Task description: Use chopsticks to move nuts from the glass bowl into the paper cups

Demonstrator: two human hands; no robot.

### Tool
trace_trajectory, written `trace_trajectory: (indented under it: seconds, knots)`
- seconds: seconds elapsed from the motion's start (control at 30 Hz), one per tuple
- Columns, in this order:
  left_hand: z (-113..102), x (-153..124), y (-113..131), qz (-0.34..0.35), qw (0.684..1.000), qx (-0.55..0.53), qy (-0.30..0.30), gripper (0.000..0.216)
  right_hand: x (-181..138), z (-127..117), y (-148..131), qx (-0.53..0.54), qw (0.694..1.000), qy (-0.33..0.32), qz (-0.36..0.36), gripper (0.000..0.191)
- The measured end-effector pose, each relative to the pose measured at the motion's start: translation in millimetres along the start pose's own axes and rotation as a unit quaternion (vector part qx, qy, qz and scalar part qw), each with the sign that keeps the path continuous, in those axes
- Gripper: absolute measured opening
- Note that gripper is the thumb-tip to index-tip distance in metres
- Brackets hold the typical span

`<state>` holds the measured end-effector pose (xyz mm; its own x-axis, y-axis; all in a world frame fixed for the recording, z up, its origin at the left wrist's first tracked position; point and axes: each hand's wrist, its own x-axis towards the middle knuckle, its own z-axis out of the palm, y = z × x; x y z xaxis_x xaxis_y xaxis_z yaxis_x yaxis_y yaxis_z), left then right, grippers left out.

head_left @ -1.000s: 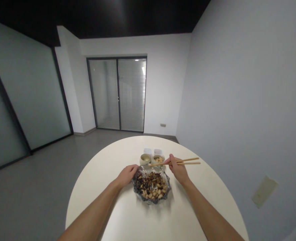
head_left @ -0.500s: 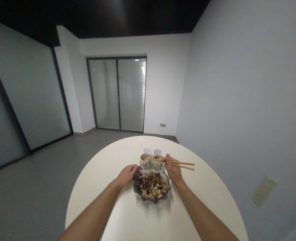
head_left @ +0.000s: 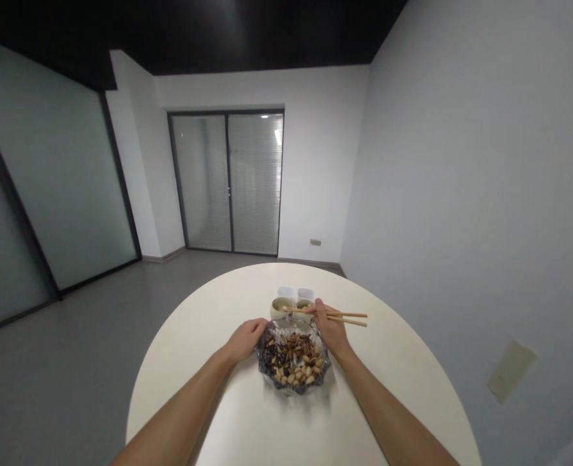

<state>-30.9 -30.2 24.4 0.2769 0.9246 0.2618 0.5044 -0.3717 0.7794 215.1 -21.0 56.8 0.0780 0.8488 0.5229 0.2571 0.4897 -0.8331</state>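
My right hand (head_left: 332, 329) is closed around a pair of wooden chopsticks (head_left: 347, 315), whose tips point left over the mouth of a small pale cup (head_left: 277, 312). Whether a nut sits between the tips is too small to tell. A second small cup (head_left: 304, 303) with pale pieces inside stands beside the first, partly behind my right hand. My left hand (head_left: 248, 338) grips the left rim of a scalloped glass bowl (head_left: 293, 389). Dark seeds, striped sunflower seeds and pale nuts lie mixed in the bowl.
Two small white containers (head_left: 285, 292) stand just behind the cups. All of it rests on a round white table (head_left: 184, 362). A white wall (head_left: 461, 194) runs along the right, and glass doors (head_left: 228, 181) are across the room.
My right hand and the chopsticks have moved slightly left, bringing the tips further over the left cup. The pale piece seen at the tips before is hard to make out now. My left hand stays put.
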Motion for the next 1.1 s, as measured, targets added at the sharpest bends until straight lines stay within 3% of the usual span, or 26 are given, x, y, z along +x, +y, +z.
trace_trajectory:
  seconds: [0.27, 0.7, 0.9, 0.97, 1.1]
  knots:
    - [0, 0, 0, 0.004, 1.0, 0.004, 0.001, 0.052, 1, 1, -8, 0.004, 0.999, -0.033, 0.027, 0.059]
    - [0, 0, 1, 0.0, 1.0, -0.001, 0.002, 0.052, 3, -2, -11, 0.011, 0.998, -0.033, 0.044, 0.063]
    - [-1, -1, 1, 0.001, 1.0, 0.001, -0.002, 0.051, 2, -14, -26, 0.021, 0.999, -0.026, 0.04, 0.066]
    - [-1, -1, 0, -0.001, 1.0, 0.001, -0.002, 0.051, 1, -22, -33, 0.025, 0.998, -0.046, 0.041, 0.069]
    - [-1, 0, -3, -0.001, 1.0, 0.004, -0.001, 0.051, 2, -39, -42, 0.029, 0.987, -0.146, 0.054, 0.074]
